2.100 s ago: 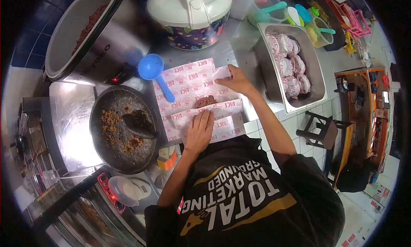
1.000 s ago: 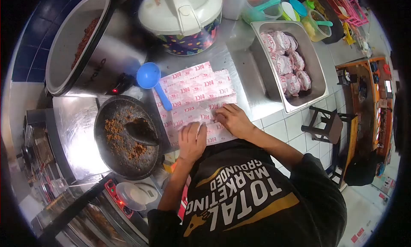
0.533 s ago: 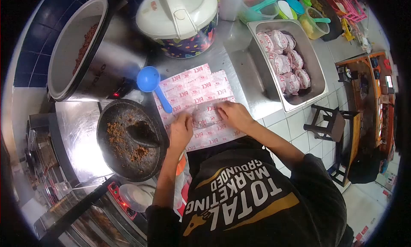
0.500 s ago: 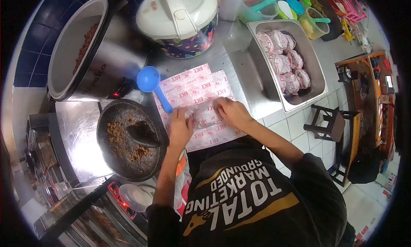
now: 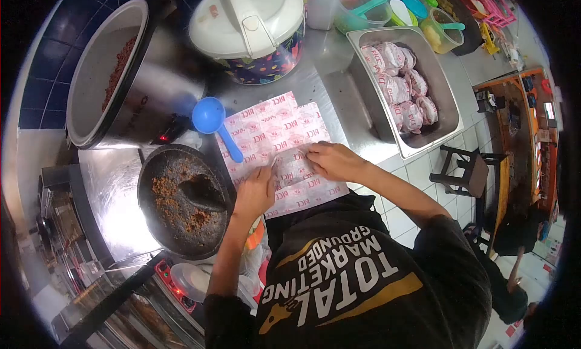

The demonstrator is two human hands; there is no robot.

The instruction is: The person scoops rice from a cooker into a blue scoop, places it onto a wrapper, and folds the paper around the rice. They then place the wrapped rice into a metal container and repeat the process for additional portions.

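Sheets of white wrapping paper printed in red with "RICE" [image 5: 260, 134] lie stacked on the metal counter in front of me. At the near part of the top sheet is a partly folded paper packet [image 5: 293, 167]; its contents are hidden. My left hand [image 5: 255, 190] pinches the packet's left edge. On the opposite side, my right hand [image 5: 333, 161] has its fingers closed on the right edge. A blue rice scoop [image 5: 209, 114] lies with its handle over the paper's left border, apart from both hands.
Wrapped packets [image 5: 399, 89] fill part of a steel tray [image 5: 417, 144] at right. A stone mortar [image 5: 151, 228] holding brown paste stands left, below a large rice cooker [image 5: 148, 83]. Behind the paper is a lidded rice container [image 5: 260, 65]. Another person [image 5: 511, 297] is at far right.
My left hand has shifted slightly down and closed on the packet's edge, while my right hand has moved slightly right and down. The packet's sides now stand more folded. Another person's arm appears at far right.
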